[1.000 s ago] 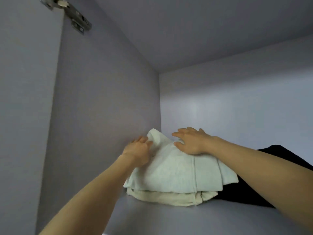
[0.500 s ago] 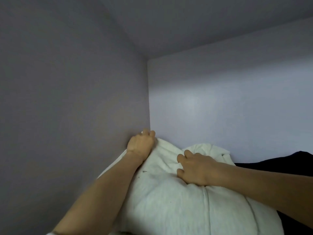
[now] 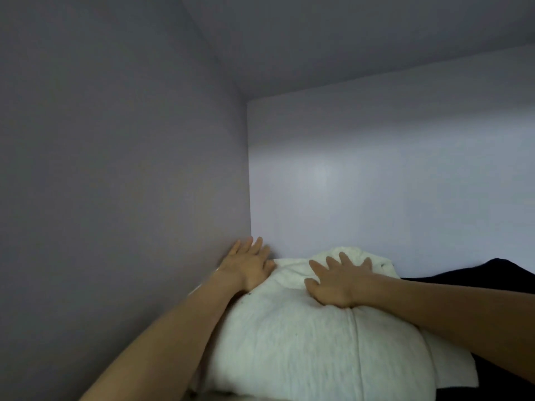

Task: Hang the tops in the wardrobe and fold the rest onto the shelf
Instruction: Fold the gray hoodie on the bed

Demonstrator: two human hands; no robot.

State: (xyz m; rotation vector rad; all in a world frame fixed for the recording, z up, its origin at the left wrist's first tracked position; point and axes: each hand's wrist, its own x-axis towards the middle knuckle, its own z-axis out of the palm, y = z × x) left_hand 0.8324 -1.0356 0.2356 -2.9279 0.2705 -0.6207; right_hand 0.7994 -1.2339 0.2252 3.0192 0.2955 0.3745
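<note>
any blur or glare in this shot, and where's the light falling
Head view: dim overall; a soft bright patch on the back wall, no hard glare; the side wall is darker. Slight motion blur at the left hand's wrist. The right hand and the white folded garment read fairly sharp; wide-angle bending shows.

Under your hands you have a pale, off-white folded garment (image 3: 304, 342), faintly heathered with a light grey fleck, plain and unpatterned apart from a few tiny dark specks near its left edge. To the right of that garment lies black fabric (image 3: 498, 273), solid and without any print you can make out. The wardrobe's side wall (image 3: 115, 183), left of the garment, reads as dull grey-lilac, while the back wall (image 3: 376, 183) behind the garment is a lighter, bluish lavender with a soft pale sheen.
</note>
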